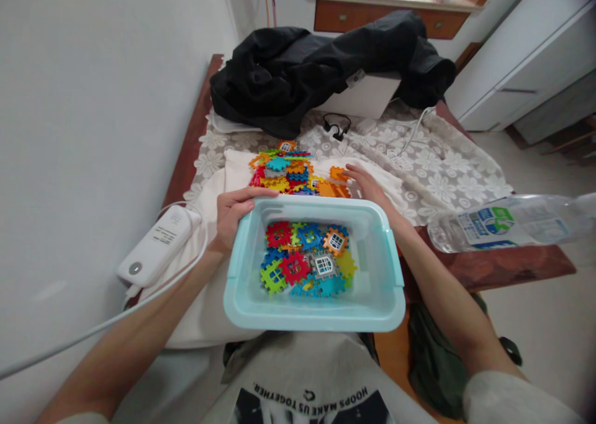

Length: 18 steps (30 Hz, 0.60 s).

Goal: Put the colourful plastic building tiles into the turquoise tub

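A light teal plastic bin [314, 318] is close in front of my body, with interlocking building pieces [294, 267] in red, blue, green, orange and grey inside. My left hand [233, 216] grips the bin's far left corner, fingers over the rim. Past the bin's right side reaches my right hand [365, 182], its visible fingers stretched out beside orange pieces [336, 188]. I cannot tell whether the fingertips touch them. A pile of similar colourful pieces [279, 169] lies behind the bin on a white cloth [235, 169]; its near edge is hidden by the bin.
A white power bank [161, 244] with a cable lies at the left. A plastic bottle [503, 222] is at the right table edge. Black fabric [288, 70], a white laptop-like panel [367, 95] and black headphones [338, 126] are at the back of the lace-covered table [460, 163].
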Available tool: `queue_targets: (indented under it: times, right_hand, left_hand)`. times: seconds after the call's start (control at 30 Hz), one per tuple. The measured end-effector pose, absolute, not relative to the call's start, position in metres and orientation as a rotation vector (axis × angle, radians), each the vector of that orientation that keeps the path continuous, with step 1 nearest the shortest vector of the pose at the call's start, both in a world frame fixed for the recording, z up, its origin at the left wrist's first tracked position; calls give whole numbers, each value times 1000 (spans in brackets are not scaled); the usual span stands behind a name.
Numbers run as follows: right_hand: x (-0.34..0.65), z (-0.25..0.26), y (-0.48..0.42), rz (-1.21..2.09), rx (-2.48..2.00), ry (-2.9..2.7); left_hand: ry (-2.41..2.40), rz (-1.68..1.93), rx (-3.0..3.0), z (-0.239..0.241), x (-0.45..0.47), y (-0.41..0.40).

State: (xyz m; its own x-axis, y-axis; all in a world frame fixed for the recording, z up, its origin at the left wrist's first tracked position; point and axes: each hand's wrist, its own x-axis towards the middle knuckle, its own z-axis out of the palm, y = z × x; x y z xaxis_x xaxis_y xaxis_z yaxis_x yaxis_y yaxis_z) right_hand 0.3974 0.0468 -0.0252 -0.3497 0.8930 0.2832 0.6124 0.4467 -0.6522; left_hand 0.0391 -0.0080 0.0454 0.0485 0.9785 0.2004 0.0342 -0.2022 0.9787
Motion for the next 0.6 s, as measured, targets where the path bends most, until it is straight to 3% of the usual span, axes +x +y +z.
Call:
queue_targets:
  times: [0.6]
  right_hand:
    - [395, -15, 44, 560, -1292, -2158]
  left_hand:
    - [1110, 1291, 1429, 47, 39, -7]
